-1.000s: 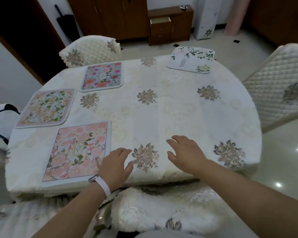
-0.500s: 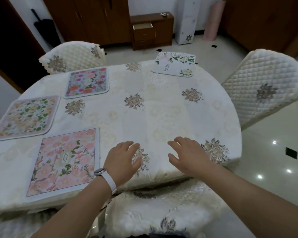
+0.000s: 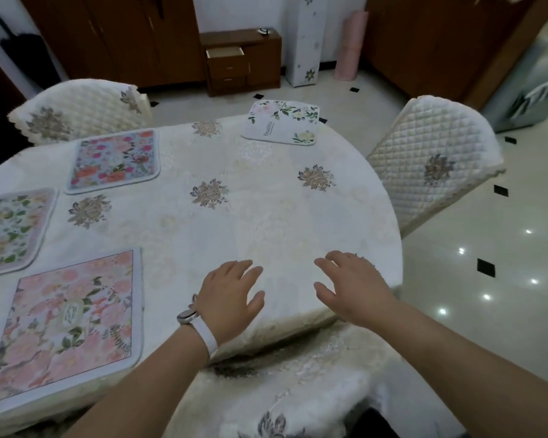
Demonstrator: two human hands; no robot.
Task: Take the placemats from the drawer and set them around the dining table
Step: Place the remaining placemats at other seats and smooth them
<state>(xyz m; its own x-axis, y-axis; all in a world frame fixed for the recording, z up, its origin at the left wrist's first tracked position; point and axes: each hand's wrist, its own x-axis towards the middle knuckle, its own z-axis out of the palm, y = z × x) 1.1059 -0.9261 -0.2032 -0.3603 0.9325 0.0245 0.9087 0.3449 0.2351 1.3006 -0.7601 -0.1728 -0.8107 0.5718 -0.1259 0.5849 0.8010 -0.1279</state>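
Several floral placemats lie on the dining table [image 3: 266, 216], which is covered by a cream cloth. A pink mat [image 3: 67, 320] is at the near left, a green-leaf mat [image 3: 10, 229] at the left edge, a red-flowered mat [image 3: 116, 159] at the far left. A white mat [image 3: 282, 126] with leaves lies at the far edge. My left hand [image 3: 231, 295], with a white wrist band, and my right hand [image 3: 351, 286] hover flat over the near edge, fingers spread, holding nothing. The drawer [image 3: 225, 53] of a small wooden cabinet stands open at the back.
Quilted cream chairs stand at the far left [image 3: 76, 109], at the right [image 3: 431, 165] and just below my arms [image 3: 298, 390]. A white floral column [image 3: 306, 42] and a pink roll [image 3: 350, 45] stand by the back wall. Glossy tiled floor lies to the right.
The view has swung to the right, so the mats sit further left in view. Both hands have shifted right along the near table edge, still flat and empty.
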